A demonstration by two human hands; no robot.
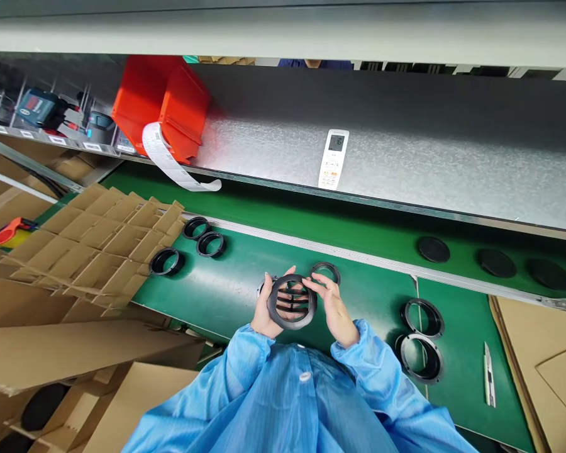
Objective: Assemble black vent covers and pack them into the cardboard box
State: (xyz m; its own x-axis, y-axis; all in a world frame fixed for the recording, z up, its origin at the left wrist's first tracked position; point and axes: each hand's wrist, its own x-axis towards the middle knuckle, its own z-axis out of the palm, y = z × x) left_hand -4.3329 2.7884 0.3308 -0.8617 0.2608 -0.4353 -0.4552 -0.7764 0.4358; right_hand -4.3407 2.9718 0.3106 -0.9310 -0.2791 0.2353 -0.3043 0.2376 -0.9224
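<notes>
Vent (292, 301), round, slatted, black plastic, six o'clock of view; left hand (266, 313) clasps nine-o'clock rim, fingers behind, apparently supporting underside; right hand (334, 307), loosely spread, touches rim at one o'clock, likely steadying.

Worktop (249, 255), one: green, smooth, a thin seam toward the right. Pale metal rail (264, 235), running the length of its rear edge. Green strip (283, 211), behind the rail, partly shaded beneath an overhanging shelf (273, 126) of grey metal. Pale beam (283, 31), spanning the top. Divided clear rack (2, 113), left, labels (57, 139) along its front. Light: whitish sheen on worktop and shelf front; shelf rear darker.
</notes>
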